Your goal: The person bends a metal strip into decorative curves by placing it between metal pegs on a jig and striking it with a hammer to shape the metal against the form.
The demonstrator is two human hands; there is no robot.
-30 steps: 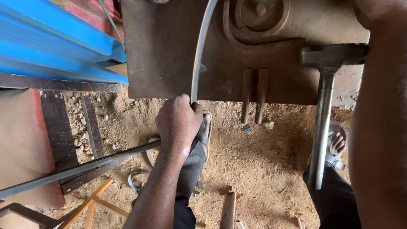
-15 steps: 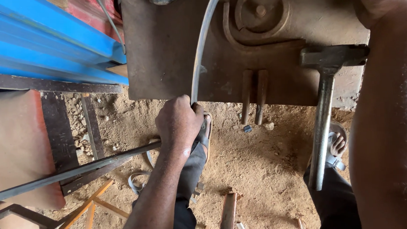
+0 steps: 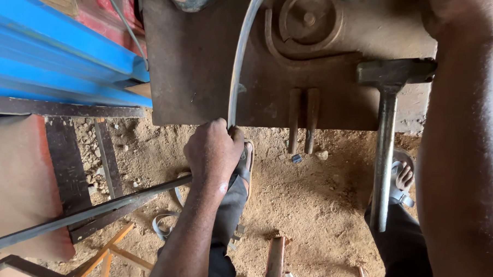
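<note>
Left hand: closed in a fist around the lower end of a flat metal strip, just at the near edge of the surface; the knuckles are turned up toward the camera.

Metal strip: a thin, pale grey bar, bent in a gentle curve — it runs from the fist up across the rusty plate toward a round former at the top of the view, where it passes out of the picture.

Right hand: seen only at the top right corner, above the forearm that fills the right side; whether it is open or closed cannot be told, and nothing can be seen held in it.

Surface: a brown, rusted steel plate, on which a scroll-shaped jig is fixed around the round former.

Hammer: laid on the surface with its head near the right forearm; the metal handle hangs over the near edge, above the ground.

Pegs: two short upright bars side by side at the plate's edge, between strip and hammer.

Ground: sandy earth, with the person's sandalled feet — one below the left fist, one beneath the hammer handle.

Left side: blue sheeting beside the plate, and a long dark steel bar lying slantwise behind the left forearm.
</note>
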